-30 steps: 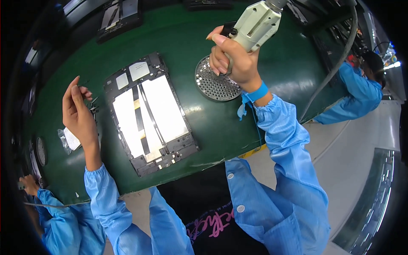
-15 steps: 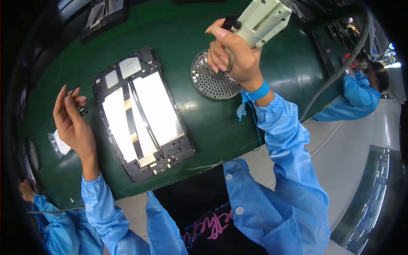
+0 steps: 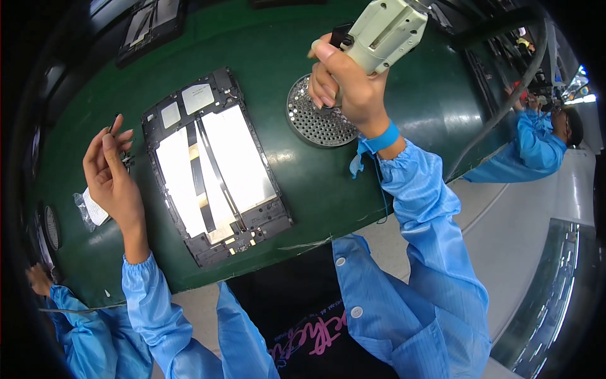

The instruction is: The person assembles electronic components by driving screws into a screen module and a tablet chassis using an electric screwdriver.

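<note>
My right hand [image 3: 353, 88] is wrapped round the handle of a pale green pistol-shaped power tool [image 3: 386, 35]. Its working end is out of clear sight. Below that hand lies a round metal tray [image 3: 322, 129] full of small holes, some with shiny bits in them; the hand covers part of it. My left hand [image 3: 113, 174] is raised left of an opened tablet, pinching a small thin black part [image 3: 115, 123] at its fingertips. The tablet [image 3: 214, 164] lies flat between my hands, a black frame with silvery-white panels and dark ribbon cables down its middle.
Small dark parts [image 3: 128, 161] and a clear plastic bag [image 3: 85, 211] lie by my left hand. Another opened tablet [image 3: 148, 28] sits at the far left. A grey cable [image 3: 499, 120] hangs at the right. Co-workers' blue sleeves [image 3: 536, 145] show on both sides of the green table [image 3: 303, 208].
My left hand has shifted slightly right, and the black part in it now points more upright. The power tool has moved a little left. The tablet appears slightly further right in view.
</note>
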{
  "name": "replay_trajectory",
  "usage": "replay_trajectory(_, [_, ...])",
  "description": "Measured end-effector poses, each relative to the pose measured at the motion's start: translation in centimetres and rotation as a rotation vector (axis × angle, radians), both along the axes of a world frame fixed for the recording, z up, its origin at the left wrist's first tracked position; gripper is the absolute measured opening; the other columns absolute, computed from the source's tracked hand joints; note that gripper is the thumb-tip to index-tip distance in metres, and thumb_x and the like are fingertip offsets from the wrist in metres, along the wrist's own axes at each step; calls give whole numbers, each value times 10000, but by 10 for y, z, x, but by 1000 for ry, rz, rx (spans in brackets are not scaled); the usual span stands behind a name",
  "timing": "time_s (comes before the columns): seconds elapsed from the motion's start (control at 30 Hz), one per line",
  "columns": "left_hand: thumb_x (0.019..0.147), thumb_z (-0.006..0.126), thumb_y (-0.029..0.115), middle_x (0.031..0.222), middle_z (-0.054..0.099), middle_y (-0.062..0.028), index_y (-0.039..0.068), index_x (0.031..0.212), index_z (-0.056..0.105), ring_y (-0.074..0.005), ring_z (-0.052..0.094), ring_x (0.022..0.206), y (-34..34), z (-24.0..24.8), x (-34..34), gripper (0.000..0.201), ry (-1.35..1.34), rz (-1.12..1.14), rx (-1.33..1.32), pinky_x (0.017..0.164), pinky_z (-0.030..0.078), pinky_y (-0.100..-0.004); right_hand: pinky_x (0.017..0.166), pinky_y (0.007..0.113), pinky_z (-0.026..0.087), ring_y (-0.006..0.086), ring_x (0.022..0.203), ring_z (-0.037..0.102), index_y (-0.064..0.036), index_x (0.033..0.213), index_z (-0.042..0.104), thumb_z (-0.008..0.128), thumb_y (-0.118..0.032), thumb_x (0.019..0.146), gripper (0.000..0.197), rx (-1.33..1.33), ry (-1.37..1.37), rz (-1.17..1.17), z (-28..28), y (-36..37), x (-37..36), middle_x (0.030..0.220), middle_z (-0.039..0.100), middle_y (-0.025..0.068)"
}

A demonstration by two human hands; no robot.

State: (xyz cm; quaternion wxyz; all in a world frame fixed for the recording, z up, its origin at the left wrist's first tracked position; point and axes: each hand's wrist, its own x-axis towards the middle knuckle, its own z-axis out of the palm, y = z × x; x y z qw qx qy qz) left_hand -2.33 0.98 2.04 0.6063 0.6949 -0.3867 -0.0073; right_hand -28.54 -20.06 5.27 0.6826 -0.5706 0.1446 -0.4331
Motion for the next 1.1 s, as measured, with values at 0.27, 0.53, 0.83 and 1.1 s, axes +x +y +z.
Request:
replay_trajectory(0.27, [897,734,236,1212,675,-132,-34,1145,698,-158,611,1079,-11,12,18,368,430,-159,155,987,444,-282,413,268,395,100,402,443,66,1151,599,628,-138,923,307,-36,-6,1,8,1,-1,511,456,11])
replay_trajectory(0.53, [897,719,178,1091,709,-120,-45,1083,723,-131,601,935,-22,7,20,290,460,-155,301,836,464,-250,410,282,395,111,397,404,124,1152,563,549,-110,918,332,3,-52,15,22,7,-7,496,408,18])
replay_trajectory(0.83, [907,713,171,981,719,-79,-36,1127,710,-95,599,863,-24,3,25,302,367,-135,360,794,471,-236,396,278,398,104,394,437,115,1096,596,579,-79,902,275,-6,-73,36,27,11,-6,493,432,12])
replay_trajectory(1.1, [920,693,154,970,723,-81,-39,1143,700,-98,609,851,-15,11,18,294,421,-343,428,791,484,-227,387,286,388,112,382,409,105,1055,601,555,-74,910,235,6,-50,54,27,17,3,494,431,18])
